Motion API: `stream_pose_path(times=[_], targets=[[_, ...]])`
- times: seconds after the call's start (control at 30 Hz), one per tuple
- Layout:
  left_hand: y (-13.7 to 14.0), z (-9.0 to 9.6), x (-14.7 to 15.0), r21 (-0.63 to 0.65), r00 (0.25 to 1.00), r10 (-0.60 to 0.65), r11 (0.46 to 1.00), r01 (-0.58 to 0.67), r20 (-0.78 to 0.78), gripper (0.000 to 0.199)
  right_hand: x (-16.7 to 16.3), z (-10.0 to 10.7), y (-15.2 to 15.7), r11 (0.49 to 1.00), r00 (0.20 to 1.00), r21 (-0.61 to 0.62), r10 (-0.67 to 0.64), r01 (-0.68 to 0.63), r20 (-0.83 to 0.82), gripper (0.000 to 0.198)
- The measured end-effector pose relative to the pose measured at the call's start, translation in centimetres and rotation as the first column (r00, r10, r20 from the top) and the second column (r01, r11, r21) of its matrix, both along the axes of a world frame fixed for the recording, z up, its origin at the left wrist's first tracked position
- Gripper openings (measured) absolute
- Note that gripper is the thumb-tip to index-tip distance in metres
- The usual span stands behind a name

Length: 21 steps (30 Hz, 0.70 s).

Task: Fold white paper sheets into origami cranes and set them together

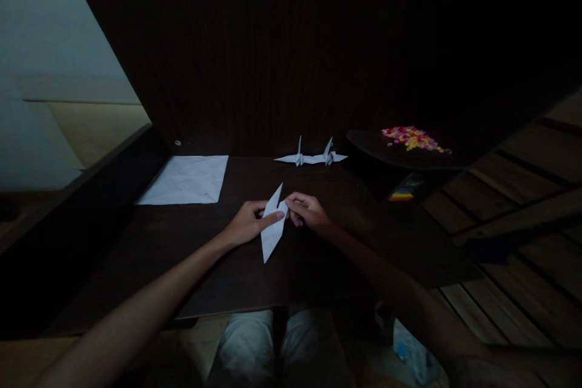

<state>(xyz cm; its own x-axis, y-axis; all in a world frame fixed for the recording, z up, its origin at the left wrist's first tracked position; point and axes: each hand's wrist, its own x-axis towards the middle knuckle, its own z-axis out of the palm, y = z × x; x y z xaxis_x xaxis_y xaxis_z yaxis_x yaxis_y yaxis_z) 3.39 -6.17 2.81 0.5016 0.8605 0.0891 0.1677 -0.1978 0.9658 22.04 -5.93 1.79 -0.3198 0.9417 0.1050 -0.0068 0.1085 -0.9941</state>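
A folded white paper piece (271, 236), pointed at its top and bottom ends, is held above the dark desk (218, 279). My left hand (249, 222) is closed on it from the left, with the thumb lying across its front. On the other side my right hand (309, 211) pinches the upper right flap between thumb and bent fingers. Behind the hands, two folded white paper cranes (313, 159) stand side by side near the back panel, their wings touching or joined. To the left lies a flat white sheet of paper (186, 180) with faint creases.
A pile of small pink, red and yellow pieces (413, 138) rests on a rounded shelf (409, 160) at the right. Under that shelf sits something with a yellow-orange edge (402, 196). A raised side board (77, 206) bounds the desk at the left.
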Motion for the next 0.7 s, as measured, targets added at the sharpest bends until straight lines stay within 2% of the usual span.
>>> stream_pose_path(times=[0.17,0.3,0.47,0.7], targets=[[0.13,0.46,-0.05,0.071,0.974,0.21,0.974,-0.216,0.084,0.034,0.13,-0.41,0.55,0.997,1.0,-0.078,-0.02,0.018,-0.024,0.044],[0.59,0.11,-0.32,0.11,0.947,0.293,0.945,-0.307,0.128,0.035,0.11,-0.6,0.72,0.994,1.0,-0.11,0.006,-0.004,0.017,0.043],[0.78,-0.22,-0.4,0.151,0.959,0.256,0.95,-0.273,0.122,0.037,0.01,-0.64,0.67,0.984,0.997,-0.162,0.079,-0.079,-0.009,0.04],[0.4,0.15,-0.23,0.254,0.985,0.155,0.952,-0.168,0.072,0.032,0.13,-0.79,0.76,0.989,0.996,-0.148,0.015,-0.029,-0.092,0.039]])
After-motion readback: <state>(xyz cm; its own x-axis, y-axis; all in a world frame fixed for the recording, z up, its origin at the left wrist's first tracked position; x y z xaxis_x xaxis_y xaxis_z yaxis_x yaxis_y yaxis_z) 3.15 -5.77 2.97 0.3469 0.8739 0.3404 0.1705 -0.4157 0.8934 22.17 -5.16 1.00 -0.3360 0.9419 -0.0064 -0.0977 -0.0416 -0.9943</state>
